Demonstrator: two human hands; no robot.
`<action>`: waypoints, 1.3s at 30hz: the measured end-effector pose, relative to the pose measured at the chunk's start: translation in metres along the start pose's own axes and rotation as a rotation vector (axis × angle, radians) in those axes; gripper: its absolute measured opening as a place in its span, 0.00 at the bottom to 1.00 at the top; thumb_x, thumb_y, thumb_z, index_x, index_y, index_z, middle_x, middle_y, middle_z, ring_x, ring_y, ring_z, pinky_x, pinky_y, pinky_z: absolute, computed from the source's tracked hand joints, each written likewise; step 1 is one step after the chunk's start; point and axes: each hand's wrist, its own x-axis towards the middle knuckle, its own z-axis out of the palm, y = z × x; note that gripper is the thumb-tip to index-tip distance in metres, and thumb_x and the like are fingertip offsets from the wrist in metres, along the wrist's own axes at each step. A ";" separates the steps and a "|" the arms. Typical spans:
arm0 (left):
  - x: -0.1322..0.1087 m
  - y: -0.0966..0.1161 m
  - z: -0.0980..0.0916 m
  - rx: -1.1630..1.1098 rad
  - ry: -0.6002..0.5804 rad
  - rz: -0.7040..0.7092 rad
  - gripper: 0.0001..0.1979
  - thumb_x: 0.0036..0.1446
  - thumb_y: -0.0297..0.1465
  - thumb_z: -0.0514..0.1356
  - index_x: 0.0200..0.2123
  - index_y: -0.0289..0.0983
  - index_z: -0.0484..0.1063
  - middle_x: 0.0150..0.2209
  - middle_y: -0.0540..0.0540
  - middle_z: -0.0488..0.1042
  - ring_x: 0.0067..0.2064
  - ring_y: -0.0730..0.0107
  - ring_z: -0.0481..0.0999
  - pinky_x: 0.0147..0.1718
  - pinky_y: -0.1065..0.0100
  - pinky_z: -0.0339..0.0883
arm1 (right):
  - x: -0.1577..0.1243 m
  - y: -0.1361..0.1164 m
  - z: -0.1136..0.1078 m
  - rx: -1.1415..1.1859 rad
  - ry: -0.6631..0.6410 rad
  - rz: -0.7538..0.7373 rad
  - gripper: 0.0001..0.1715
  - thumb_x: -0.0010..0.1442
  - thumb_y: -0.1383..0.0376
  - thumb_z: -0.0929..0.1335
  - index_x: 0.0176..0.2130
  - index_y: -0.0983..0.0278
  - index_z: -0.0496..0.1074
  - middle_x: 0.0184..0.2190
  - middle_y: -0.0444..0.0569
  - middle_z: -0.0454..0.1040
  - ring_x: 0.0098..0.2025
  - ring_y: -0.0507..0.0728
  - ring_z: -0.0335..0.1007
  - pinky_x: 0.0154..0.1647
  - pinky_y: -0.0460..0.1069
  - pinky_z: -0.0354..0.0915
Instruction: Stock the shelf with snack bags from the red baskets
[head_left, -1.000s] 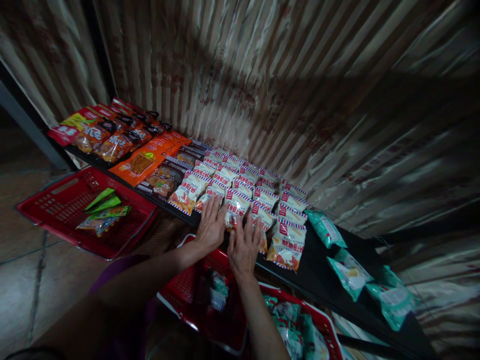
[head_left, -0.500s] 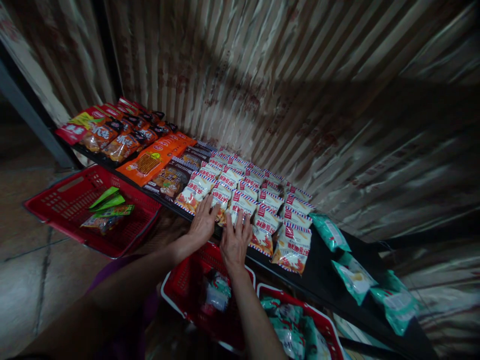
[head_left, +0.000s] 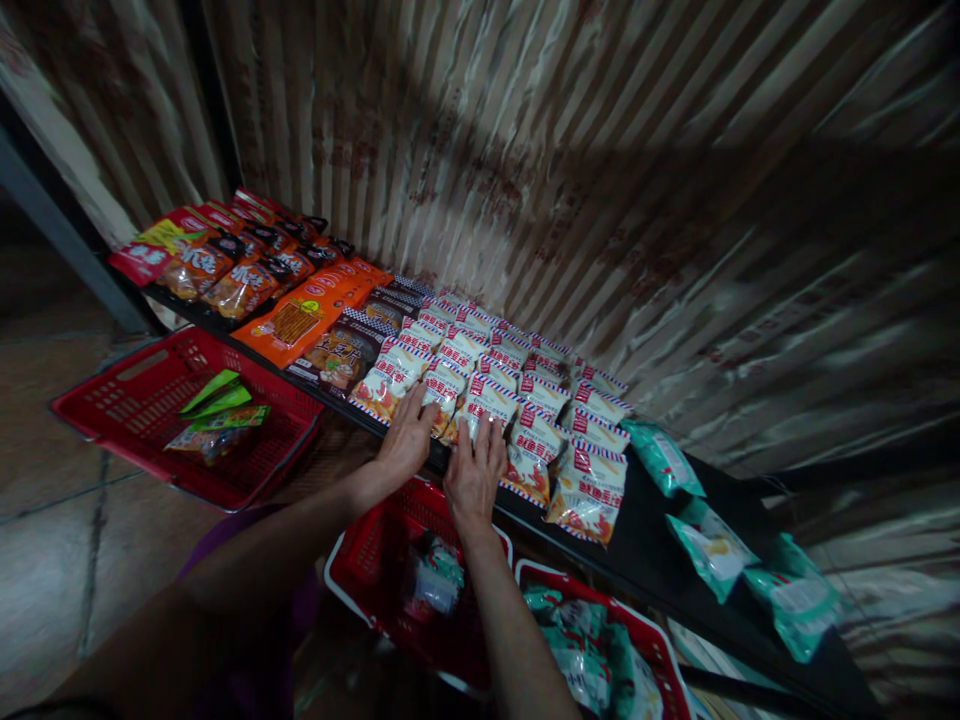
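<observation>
White snack bags [head_left: 531, 455] with red print and striped edges stand in rows on the black shelf [head_left: 645, 545]. My left hand [head_left: 409, 435] lies with stretched fingers against a front-row bag [head_left: 441, 395]. Just to its right, my right hand [head_left: 475, 470] rests its spread fingertips on the lower part of another white snack bag [head_left: 484, 395]. Neither hand is wrapped round a bag. Left of the white bags lie brown snack bags [head_left: 341, 355] and orange packets [head_left: 296, 320].
Red and black snack bags [head_left: 199, 265] fill the shelf's left end; several teal bags [head_left: 716, 550] lie at the right. Below stand a red basket [head_left: 112, 400] with green packets, a middle basket [head_left: 352, 540] and one [head_left: 667, 650] holding teal bags. Corrugated sheeting [head_left: 525, 150] rises behind.
Both hands keep nearly the same places against the front-row white bags. The view has shifted very slightly; no bag has clearly changed place.
</observation>
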 end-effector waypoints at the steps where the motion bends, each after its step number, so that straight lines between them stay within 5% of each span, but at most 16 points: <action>1: 0.000 0.000 0.000 0.000 0.004 -0.002 0.20 0.57 0.20 0.46 0.52 0.36 0.65 0.65 0.39 0.52 0.67 0.58 0.47 0.61 0.48 0.52 | 0.000 0.000 -0.001 -0.003 -0.003 0.000 0.28 0.62 0.69 0.59 0.61 0.62 0.57 0.67 0.58 0.45 0.69 0.64 0.32 0.60 0.65 0.49; 10: 0.002 0.010 0.001 0.024 0.028 0.021 0.22 0.61 0.28 0.48 0.59 0.31 0.56 0.66 0.34 0.48 0.68 0.56 0.40 0.62 0.49 0.49 | 0.008 -0.002 -0.006 -0.004 0.022 0.025 0.27 0.64 0.61 0.58 0.61 0.63 0.58 0.66 0.57 0.49 0.68 0.65 0.33 0.61 0.65 0.48; 24: 0.003 0.011 0.002 0.027 0.022 0.010 0.17 0.59 0.24 0.48 0.51 0.33 0.64 0.60 0.35 0.58 0.62 0.55 0.58 0.57 0.49 0.57 | 0.015 0.001 0.001 0.033 0.028 0.039 0.30 0.65 0.63 0.56 0.64 0.65 0.51 0.66 0.58 0.48 0.68 0.65 0.34 0.61 0.64 0.49; 33: 0.008 0.007 0.000 -0.018 0.001 -0.027 0.21 0.56 0.21 0.47 0.54 0.31 0.62 0.55 0.35 0.65 0.57 0.57 0.64 0.56 0.52 0.60 | 0.016 0.001 0.002 0.026 0.019 0.066 0.30 0.64 0.63 0.57 0.64 0.67 0.53 0.65 0.58 0.51 0.68 0.64 0.35 0.62 0.63 0.48; 39: 0.006 0.008 0.000 -0.024 -0.001 -0.020 0.24 0.59 0.24 0.48 0.59 0.30 0.56 0.58 0.33 0.61 0.62 0.56 0.58 0.59 0.52 0.56 | 0.017 0.001 0.002 0.031 0.032 0.066 0.29 0.64 0.63 0.57 0.63 0.67 0.54 0.65 0.58 0.52 0.68 0.64 0.36 0.62 0.63 0.49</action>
